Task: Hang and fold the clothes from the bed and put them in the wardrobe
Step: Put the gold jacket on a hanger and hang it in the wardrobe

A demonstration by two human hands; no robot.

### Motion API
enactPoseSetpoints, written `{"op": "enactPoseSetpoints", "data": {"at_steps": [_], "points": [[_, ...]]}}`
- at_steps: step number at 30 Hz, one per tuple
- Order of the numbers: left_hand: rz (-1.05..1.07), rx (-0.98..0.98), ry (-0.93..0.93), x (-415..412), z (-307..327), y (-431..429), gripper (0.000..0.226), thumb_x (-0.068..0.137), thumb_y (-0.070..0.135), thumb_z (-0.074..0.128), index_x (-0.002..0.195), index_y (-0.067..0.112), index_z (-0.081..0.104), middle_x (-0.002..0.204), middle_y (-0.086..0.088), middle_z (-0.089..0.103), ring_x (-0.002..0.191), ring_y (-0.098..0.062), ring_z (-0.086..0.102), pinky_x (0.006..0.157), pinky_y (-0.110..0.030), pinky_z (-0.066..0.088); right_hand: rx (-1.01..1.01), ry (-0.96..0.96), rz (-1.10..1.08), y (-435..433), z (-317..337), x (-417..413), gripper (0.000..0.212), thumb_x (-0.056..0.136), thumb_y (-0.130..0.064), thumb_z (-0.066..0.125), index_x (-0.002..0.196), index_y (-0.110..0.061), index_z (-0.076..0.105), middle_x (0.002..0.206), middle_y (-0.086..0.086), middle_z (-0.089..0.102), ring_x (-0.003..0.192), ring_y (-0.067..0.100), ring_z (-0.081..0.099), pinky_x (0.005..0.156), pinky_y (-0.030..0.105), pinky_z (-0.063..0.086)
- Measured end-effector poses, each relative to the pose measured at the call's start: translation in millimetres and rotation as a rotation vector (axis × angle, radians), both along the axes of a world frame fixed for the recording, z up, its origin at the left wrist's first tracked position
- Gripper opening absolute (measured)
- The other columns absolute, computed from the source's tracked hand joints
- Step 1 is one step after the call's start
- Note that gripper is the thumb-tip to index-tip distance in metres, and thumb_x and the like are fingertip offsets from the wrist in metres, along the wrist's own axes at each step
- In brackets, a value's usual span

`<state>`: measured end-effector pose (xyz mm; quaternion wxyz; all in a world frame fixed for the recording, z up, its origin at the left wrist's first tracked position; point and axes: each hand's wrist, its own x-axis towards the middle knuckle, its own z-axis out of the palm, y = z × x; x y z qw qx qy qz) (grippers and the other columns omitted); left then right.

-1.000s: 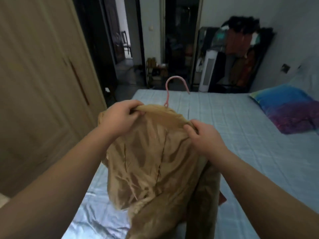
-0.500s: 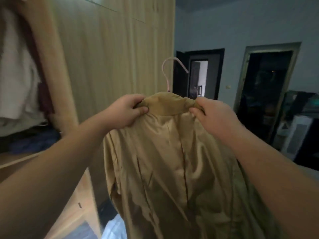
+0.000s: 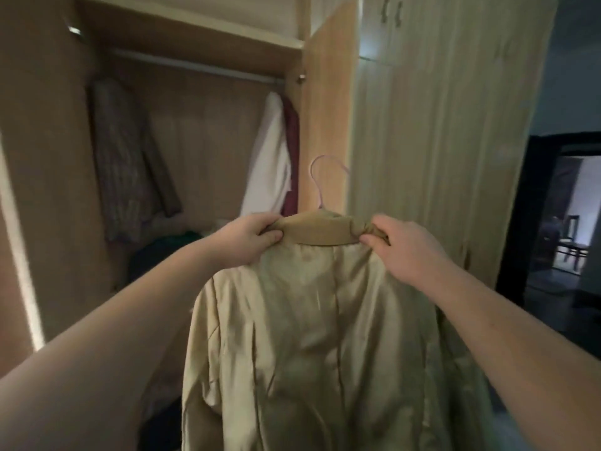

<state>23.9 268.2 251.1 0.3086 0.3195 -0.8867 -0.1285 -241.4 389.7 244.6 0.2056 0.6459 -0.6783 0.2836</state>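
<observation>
A tan jacket (image 3: 312,336) hangs on a pink hanger (image 3: 320,180), its shiny lining facing me. My left hand (image 3: 250,239) grips the left end of the collar. My right hand (image 3: 400,242) pinches the right end. Both hold the jacket up in front of the open wardrobe (image 3: 48,157). The hanger's hook stands free, well below the clothes rail (image 3: 195,65) and to the right of the opening. The hanger's shoulders are hidden inside the jacket.
On the rail hang a patterned garment (image 3: 120,164) at the left and a white garment (image 3: 270,157) with a dark red one (image 3: 291,151) at the right. Dark clothes (image 3: 162,252) lie piled below. Shut wardrobe doors (image 3: 439,141) stand at the right, then a dark doorway (image 3: 559,216).
I have turned left from the bed to the open wardrobe, carrying the jacket on its hanger. Both hands keep the same hold on the collar.
</observation>
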Motion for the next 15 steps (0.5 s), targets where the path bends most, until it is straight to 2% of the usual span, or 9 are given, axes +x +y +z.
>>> {"op": "enactPoseSetpoints", "data": {"at_steps": [1, 3, 4, 6, 9, 12, 15], "points": [[0.052, -0.025, -0.026, 18, -2, -17, 0.009, 0.1, 0.026, 0.049, 0.1, 0.028, 0.058, 0.089, 0.007, 0.061, 0.08, -0.012, 0.063, 0.062, -0.029, 0.052, -0.017, 0.023, -0.003, -20, 0, 18, 0.031, 0.098, -0.048, 0.048, 0.079, -0.024, 0.041, 0.064, -0.009, 0.046, 0.057, 0.016, 0.046, 0.047, 0.027, 0.026], [0.19, -0.139, -0.092, 53, -7, -50, 0.021, 0.1, 0.038, 0.044, 0.117, 0.029, 0.053, 0.106, 0.006, 0.061, 0.1, -0.018, 0.06, 0.085, -0.036, 0.049, -0.062, 0.066, -0.011, -61, -2, 50, 0.025, 0.099, -0.049, 0.043, 0.085, -0.028, 0.044, 0.064, -0.01, 0.044, 0.056, 0.014, 0.046, 0.046, 0.027, 0.025], [0.243, -0.173, -0.112, 68, -11, -64, 0.027, 0.1, 0.046, 0.041, 0.119, 0.028, 0.049, 0.11, 0.004, 0.059, 0.103, -0.02, 0.058, 0.088, -0.039, 0.046, -0.091, 0.083, -0.013, -80, -3, 63, 0.026, 0.099, -0.051, 0.041, 0.086, -0.028, 0.043, 0.064, -0.009, 0.046, 0.057, 0.017, 0.049, 0.046, 0.027, 0.026], [0.294, -0.195, -0.145, 93, -19, -87, 0.029, 0.098, 0.057, 0.035, 0.104, 0.03, 0.043, 0.101, 0.004, 0.056, 0.091, -0.019, 0.055, 0.076, -0.038, 0.041, -0.131, 0.061, 0.0, -118, -6, 84, 0.028, 0.098, -0.052, 0.039, 0.083, -0.028, 0.039, 0.064, -0.008, 0.048, 0.056, 0.02, 0.05, 0.045, 0.027, 0.029], [0.337, -0.199, -0.104, 113, -24, -114, 0.022, 0.101, 0.05, 0.037, 0.093, 0.029, 0.04, 0.083, 0.006, 0.053, 0.078, -0.02, 0.054, 0.064, -0.035, 0.033, -0.131, 0.032, 0.027, -165, -8, 111, 0.027, 0.098, -0.051, 0.039, 0.085, -0.028, 0.039, 0.064, -0.007, 0.05, 0.055, 0.019, 0.051, 0.045, 0.028, 0.033], [0.406, -0.221, -0.026, 127, -21, -144, 0.023, 0.102, 0.038, 0.04, 0.089, 0.019, 0.045, 0.081, -0.002, 0.061, 0.08, -0.03, 0.059, 0.065, -0.039, 0.041, -0.124, 0.052, 0.066, -203, -6, 134, 0.022, 0.099, -0.048, 0.042, 0.095, -0.026, 0.042, 0.065, -0.008, 0.05, 0.054, 0.015, 0.049, 0.046, 0.029, 0.036], [0.431, -0.227, -0.005, 138, -17, -170, 0.024, 0.102, 0.037, 0.042, 0.085, 0.02, 0.043, 0.078, -0.002, 0.06, 0.078, -0.03, 0.058, 0.067, -0.041, 0.045, -0.159, 0.078, 0.098, -241, -6, 150, 0.024, 0.098, -0.048, 0.042, 0.097, -0.025, 0.044, 0.064, -0.009, 0.049, 0.053, 0.016, 0.048, 0.047, 0.031, 0.04]]}}
